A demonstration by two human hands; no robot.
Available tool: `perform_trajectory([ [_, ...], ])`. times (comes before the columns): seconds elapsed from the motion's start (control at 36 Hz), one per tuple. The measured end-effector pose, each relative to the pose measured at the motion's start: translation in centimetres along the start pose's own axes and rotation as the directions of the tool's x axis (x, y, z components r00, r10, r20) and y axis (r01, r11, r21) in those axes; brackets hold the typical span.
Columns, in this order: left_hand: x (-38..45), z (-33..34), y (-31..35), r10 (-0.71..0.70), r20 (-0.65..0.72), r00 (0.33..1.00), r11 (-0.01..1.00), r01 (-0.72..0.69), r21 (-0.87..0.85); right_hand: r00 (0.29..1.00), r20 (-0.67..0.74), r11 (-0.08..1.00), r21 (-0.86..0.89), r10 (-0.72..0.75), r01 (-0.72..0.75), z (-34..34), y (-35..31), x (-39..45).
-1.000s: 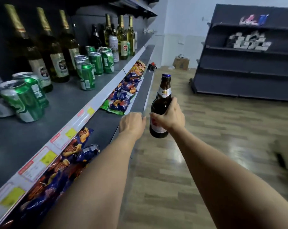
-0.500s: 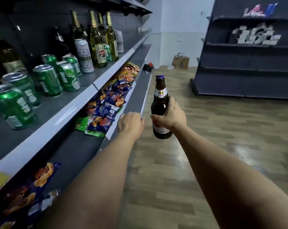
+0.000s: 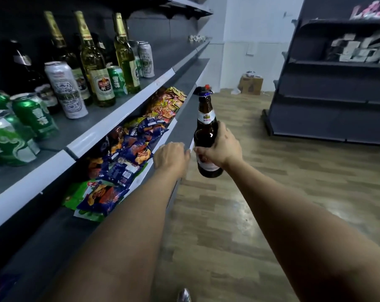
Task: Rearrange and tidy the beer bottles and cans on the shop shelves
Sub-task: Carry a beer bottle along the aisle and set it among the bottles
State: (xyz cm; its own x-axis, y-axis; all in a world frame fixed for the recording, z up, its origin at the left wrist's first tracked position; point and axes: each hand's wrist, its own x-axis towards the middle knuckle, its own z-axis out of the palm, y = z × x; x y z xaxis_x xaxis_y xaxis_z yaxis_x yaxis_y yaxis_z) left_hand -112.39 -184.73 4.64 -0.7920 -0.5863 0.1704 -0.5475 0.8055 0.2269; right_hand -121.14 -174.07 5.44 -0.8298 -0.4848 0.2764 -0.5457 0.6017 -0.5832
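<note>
My right hand (image 3: 220,150) grips a brown beer bottle (image 3: 205,127) with a blue cap, upright, out in the aisle beside the shelves. Just left of it my left hand (image 3: 171,154) hangs with curled fingers and holds nothing. The upper shelf (image 3: 119,112) on the left carries tall green bottles (image 3: 97,68), a white can (image 3: 64,90), another white can (image 3: 146,59) further back, and several green cans (image 3: 32,114) nearer to me.
The lower shelf (image 3: 53,232) holds snack packets (image 3: 128,149) in blue, red, yellow and green. Wooden floor (image 3: 239,203) spreads to the right. A dark shelving unit (image 3: 328,83) with grey boxes stands at the far right, a cardboard box (image 3: 250,85) by the back wall.
I have moved forward along the aisle; the shelf items have slid toward me and to the left. My right hand still holds the brown bottle, my left stays beside it.
</note>
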Motion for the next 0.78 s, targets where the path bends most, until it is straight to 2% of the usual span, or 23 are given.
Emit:
perform_trajectory([
  [0.17,9.2,0.9,-0.2,0.043,-0.060,0.997,0.999,-0.043,0.001,1.000,-0.019,1.000,-0.004,-0.011,0.011,1.8,1.2,8.9],
  [0.28,15.9,1.0,-0.5,0.021,-0.093,0.995,1.000,-0.019,0.018,1.000,-0.031,1.000,-0.003,0.003,-0.003,3.0,1.1,15.4],
  [0.53,29.1,3.1,-0.7,0.022,-0.127,0.992,1.000,-0.020,0.018,0.996,-0.044,0.997,-0.030,-0.074,0.073,5.6,1.9,28.6],
  [0.78,40.5,6.2,0.4,-0.066,-0.149,0.987,0.997,0.072,0.032,0.991,-0.005,0.991,0.019,-0.131,0.131,8.2,5.3,40.8],
])
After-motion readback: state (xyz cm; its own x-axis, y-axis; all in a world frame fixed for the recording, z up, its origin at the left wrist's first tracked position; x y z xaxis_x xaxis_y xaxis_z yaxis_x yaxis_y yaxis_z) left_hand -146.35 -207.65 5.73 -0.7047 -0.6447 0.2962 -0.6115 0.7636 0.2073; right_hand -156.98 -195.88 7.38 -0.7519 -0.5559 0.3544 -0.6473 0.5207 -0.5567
